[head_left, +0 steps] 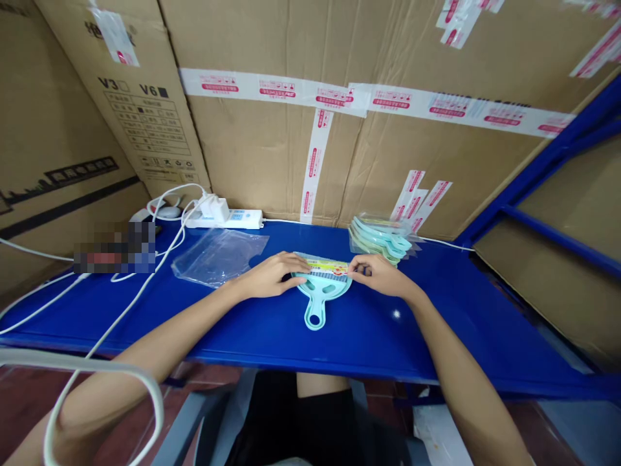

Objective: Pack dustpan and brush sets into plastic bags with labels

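A light-blue mini dustpan [317, 299] with a hanging hole in its handle lies on the blue table, handle towards me. A brush with grey bristles [330, 277] sits in its pan, and a yellow printed label [323, 266] lies across it. My left hand [274, 274] holds the dustpan's left side, fingers over the upper edge and thumb lower down. At the right end, my right hand [377, 274] is closed in a pinch on the label's edge. The fingertips partly cover both ends of the label.
Several bagged dustpans [381, 236] are stacked at the back right. Clear plastic bags [220, 255] lie left of my hands. A white power strip [242, 219] with plugs and cables stands at the back left. Cardboard [257, 149] walls the rear; a blue metal frame [538, 165] rises on the right.
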